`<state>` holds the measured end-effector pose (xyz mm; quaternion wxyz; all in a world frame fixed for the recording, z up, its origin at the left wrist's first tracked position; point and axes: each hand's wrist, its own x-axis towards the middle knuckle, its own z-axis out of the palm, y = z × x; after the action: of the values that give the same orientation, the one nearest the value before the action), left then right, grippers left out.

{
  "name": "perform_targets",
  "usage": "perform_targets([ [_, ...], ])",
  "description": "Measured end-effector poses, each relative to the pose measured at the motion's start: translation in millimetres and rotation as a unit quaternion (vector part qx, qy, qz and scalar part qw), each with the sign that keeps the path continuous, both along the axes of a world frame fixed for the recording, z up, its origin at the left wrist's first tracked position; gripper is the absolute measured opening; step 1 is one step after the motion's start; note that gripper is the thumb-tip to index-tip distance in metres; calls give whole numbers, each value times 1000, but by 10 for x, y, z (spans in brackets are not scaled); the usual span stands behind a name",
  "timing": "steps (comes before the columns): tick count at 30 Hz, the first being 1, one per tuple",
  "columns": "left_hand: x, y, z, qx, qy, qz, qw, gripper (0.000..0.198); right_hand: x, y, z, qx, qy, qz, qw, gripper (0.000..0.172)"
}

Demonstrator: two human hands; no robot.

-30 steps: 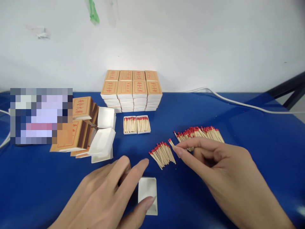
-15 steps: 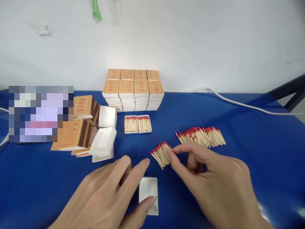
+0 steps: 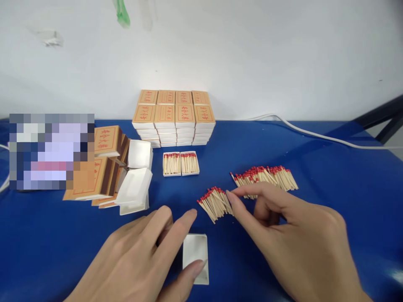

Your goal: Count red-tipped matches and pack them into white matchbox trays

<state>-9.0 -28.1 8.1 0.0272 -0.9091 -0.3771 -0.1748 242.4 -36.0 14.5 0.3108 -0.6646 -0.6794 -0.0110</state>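
Note:
My left hand (image 3: 141,251) is open, fingers apart, its thumb over a white matchbox tray (image 3: 195,247) whose visible inside is bare. The index fingertip points toward a small pile of red-headed matches (image 3: 214,204). At that pile's right edge, my right hand (image 3: 283,226) has thumb and index finger pinched together; whatever is between the tips, if anything, is hidden. Behind the right hand lies a larger heap of matches (image 3: 267,175), partly covered by the fingers.
Two matchbox trays full of matches (image 3: 181,173) stand side by side mid-table. Stacked matchboxes (image 3: 174,117) rise behind them. Matchbox sleeves (image 3: 105,140) and white trays (image 3: 134,184) are piled on the left, near a blurred-out patch. A white cable (image 3: 315,136) runs along the back.
My right hand has shifted slightly right along the small match pile, its pinch now at the pile's edge. My left hand stays almost still. The whole view has moved a little.

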Motion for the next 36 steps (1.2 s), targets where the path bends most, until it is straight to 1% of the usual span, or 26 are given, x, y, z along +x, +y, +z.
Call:
perform_targets([
  [3,-20,-9,-8,4,2,-6,1000,45,74,10,10,19,-34,-18,999,25],
  [7,-15,-18,-21,11,-1,-3,1000,45,122,-5,-5,5,-61,3,998,28],
  [9,-10,-10,-25,12,0,-1,1000,45,121,-19,-20,5,-70,3,998,29],
  [14,-17,19,-37,11,-4,-10,1000,43,129,-22,-70,40,-147,-46,987,30],
  [18,-11,9,-50,11,-7,-7,1000,43,150,-4,-104,51,-198,-42,978,29],
  [24,8,-21,-67,12,-9,-6,1000,44,143,-17,-121,45,-194,-35,979,27],
  [31,5,-8,-33,13,-4,-6,1000,44,147,-19,-103,54,-213,-36,975,29],
  [36,6,-10,-21,3,-8,-4,1000,43,135,-22,-98,46,-213,-35,975,30],
])
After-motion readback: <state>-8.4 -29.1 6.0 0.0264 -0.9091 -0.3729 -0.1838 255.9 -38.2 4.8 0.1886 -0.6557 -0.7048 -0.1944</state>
